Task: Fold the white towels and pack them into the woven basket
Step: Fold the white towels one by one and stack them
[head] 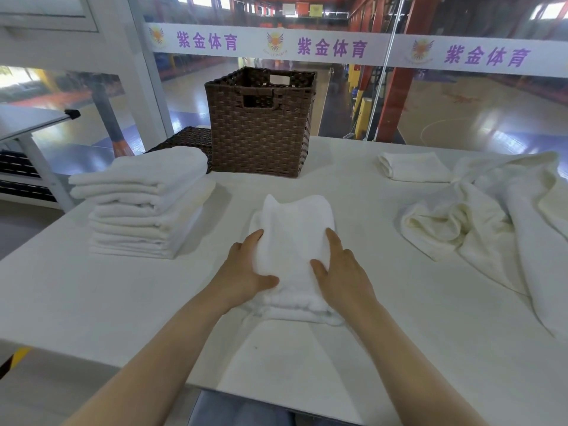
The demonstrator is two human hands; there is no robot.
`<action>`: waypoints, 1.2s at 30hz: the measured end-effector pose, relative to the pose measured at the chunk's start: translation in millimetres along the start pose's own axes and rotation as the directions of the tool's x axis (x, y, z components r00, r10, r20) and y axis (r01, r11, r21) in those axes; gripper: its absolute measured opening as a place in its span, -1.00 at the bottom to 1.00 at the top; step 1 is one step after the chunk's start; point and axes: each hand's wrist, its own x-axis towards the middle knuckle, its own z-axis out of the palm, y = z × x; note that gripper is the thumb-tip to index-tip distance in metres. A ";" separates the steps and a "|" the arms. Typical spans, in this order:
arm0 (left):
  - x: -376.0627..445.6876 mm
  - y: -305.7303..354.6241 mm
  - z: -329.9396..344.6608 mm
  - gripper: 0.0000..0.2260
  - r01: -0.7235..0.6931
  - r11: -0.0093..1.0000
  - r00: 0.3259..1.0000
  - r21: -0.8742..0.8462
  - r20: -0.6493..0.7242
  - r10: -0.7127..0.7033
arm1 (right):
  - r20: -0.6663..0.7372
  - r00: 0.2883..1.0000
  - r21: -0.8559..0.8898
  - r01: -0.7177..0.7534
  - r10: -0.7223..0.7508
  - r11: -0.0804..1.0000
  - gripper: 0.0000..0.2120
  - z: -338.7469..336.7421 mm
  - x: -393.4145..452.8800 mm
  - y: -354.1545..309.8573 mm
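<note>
A folded white towel [293, 241] lies in the middle of the white table [107, 296], its far end bunched up. My left hand [246, 272] grips its left side, thumb on top and fingers at the edge. My right hand [341, 272] grips its right side in the same way. Behind it stands the brown woven basket [261, 130], upright; its inside is hidden. A stack of several folded white towels [144, 207] sits to the left.
A heap of unfolded white towels [498, 216] spreads over the right side of the table. One small folded towel [412, 166] lies at the back right. A flat brown woven lid [187, 141] rests left of the basket. Glass panels stand behind the table.
</note>
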 end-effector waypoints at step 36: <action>74.0 5.8 -345.6 -0.41 0.018 0.987 0.976 0.157 -0.216 0.017 | 0.040 0.934 -0.156 0.357 -0.355 0.921 -0.69 -55.6 135.7 -344.6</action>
